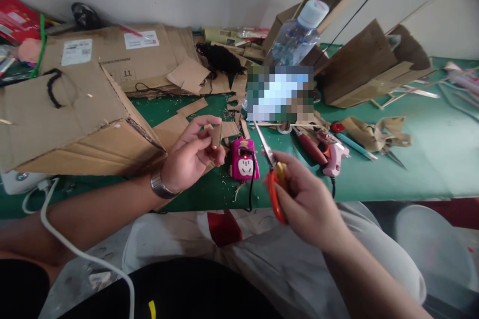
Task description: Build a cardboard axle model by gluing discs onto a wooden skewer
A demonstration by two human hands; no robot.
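My left hand (190, 157) pinches a small cardboard piece (216, 135) between thumb and fingers, above the green table. My right hand (305, 194) grips a pair of scissors (266, 147) by its orange-red and yellow handles. The blades look closed together and point up and away, apart from the cardboard piece. Between my hands lies a pink power bank (245, 160) with a white cartoon face and a black cable (252, 194) plugged in. Cardboard scraps (168, 129) are spread beyond my left hand.
A cardboard box (75, 119) stands at the left, a water bottle (299, 35) at the back. Right of centre lie a pink glue gun (336, 157), a red-handled tool (310, 145) and a teal pen-like stick (355, 145). A white cable (90, 254) crosses over my left forearm.
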